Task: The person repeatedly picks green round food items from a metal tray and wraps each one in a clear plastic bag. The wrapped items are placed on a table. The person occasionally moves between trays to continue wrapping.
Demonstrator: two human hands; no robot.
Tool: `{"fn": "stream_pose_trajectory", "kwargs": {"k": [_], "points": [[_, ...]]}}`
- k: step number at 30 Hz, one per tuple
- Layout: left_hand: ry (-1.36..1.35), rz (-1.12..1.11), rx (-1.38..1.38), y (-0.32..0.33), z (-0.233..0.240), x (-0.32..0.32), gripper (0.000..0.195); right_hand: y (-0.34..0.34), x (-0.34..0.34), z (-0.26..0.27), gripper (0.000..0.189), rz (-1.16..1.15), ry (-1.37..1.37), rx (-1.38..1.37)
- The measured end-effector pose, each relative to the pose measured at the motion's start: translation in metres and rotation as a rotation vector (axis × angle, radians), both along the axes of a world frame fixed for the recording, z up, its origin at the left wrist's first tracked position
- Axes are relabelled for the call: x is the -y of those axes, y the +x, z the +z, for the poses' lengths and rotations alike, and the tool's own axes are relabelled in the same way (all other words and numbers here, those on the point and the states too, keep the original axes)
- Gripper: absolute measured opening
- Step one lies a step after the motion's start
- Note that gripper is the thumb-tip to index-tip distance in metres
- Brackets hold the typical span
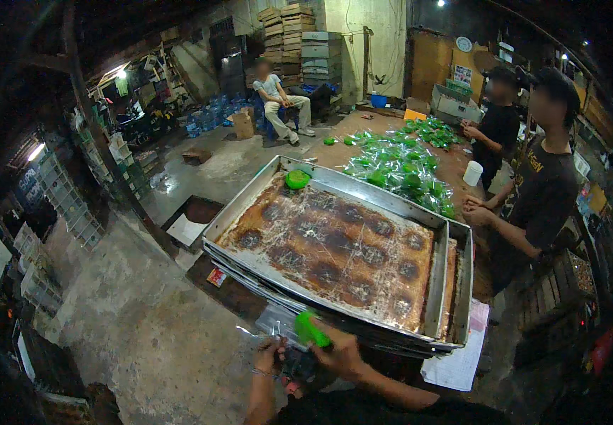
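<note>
My right hand grips a green bun or cake just off the near edge of a metal baking tray. To its left, my left hand is closed on a clear plastic bag. The browned, stained baking tray lies on top of a stack of trays. One more green bun rests in the tray's far left corner. Beyond the trays, a heap of green buns in clear wrappers covers part of the table.
Two people stand at the table's right side, their hands in front of them. Another person sits on a chair at the back. A white cup is on the table. Papers stick out beneath the trays. Stacked crates stand against the wall.
</note>
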State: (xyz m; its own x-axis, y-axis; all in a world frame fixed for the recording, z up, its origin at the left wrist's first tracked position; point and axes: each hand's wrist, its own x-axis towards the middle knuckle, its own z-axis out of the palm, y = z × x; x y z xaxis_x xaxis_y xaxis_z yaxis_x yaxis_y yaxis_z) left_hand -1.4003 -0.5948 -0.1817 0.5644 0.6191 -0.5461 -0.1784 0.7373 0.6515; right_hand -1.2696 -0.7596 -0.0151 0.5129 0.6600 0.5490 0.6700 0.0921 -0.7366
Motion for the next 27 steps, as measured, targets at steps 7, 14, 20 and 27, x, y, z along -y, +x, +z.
{"fn": "stream_pose_trajectory", "kwargs": {"k": [7,14,20,27], "points": [[0.246,-0.08,0.105,-0.015,-0.003,-0.023,0.013,-0.002,-0.04,-0.027,0.053,0.298,-0.575,-0.413],[0.303,-0.33,0.179,-0.003,-0.009,-0.062,0.027,-0.003,-0.069,-0.027,0.059,0.295,-0.49,-0.319],[0.476,-0.488,0.128,0.004,-0.012,-0.059,0.03,-0.014,-0.092,-0.022,0.06,0.392,-0.414,-0.458],[0.532,-0.833,0.182,0.019,-0.038,-0.041,0.029,0.014,-0.117,0.056,0.049,0.339,-0.454,-0.063]]}}
